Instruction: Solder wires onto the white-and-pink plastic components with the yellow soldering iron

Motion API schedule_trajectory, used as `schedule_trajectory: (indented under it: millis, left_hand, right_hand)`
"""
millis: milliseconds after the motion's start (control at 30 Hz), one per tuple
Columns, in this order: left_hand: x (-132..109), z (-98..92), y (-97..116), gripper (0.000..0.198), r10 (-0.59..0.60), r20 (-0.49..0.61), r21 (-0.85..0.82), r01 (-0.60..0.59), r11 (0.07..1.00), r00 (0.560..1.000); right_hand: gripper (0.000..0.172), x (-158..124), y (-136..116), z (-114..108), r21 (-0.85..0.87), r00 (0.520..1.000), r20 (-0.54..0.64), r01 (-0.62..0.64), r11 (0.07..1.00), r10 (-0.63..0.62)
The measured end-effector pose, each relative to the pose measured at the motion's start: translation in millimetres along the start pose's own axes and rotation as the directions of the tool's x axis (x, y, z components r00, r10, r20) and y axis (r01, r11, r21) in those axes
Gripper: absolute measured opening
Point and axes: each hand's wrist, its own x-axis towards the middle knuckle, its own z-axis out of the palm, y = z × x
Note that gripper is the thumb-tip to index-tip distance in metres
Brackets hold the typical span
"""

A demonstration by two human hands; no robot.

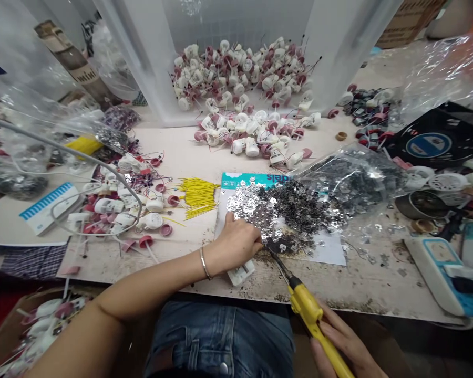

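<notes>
The left hand [236,244] grasps a small white plastic part [240,273] against the bench [181,157] at lower centre of the frame. The right hand [341,346], at the lower right, clenches a yellow soldering iron [305,310], its tip just beside the left hand, at the edge of a heap of silver metal bits [287,210].
</notes>
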Motion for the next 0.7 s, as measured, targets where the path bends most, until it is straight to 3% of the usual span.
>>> schedule_trajectory:
  millis: [133, 333, 567, 700]
  left_hand:
    - [3, 2.7, 2, 0.024, -0.01, -0.014, 0.047, 0.011, 0.999, 1.0]
    - [3, 2.4, 8, 0.024, -0.039, -0.007, 0.075, 0.04, 0.996, 0.999]
    - [5, 1.8, 11, 0.025, -0.044, 0.006, 0.082, 0.043, 0.996, 0.999]
    - [7, 0.3, 11, 0.024, -0.051, 0.029, 0.086, 0.049, 0.995, 0.998]
  right_hand:
    - [0.038, 2, 8, 3, -0.005, 0.99, 0.061, 0.127, 0.992, -0.126]
    - [0.044, 3, 16, -6, -0.077, 0.943, 0.218, 0.274, 0.959, -0.252]
    - [0.046, 7, 11, -8, -0.08, 0.945, 0.205, 0.276, 0.958, -0.255]
    - [0.045, 3, 4, -7, -0.09, 0.985, 0.119, 0.134, 0.987, -0.123]
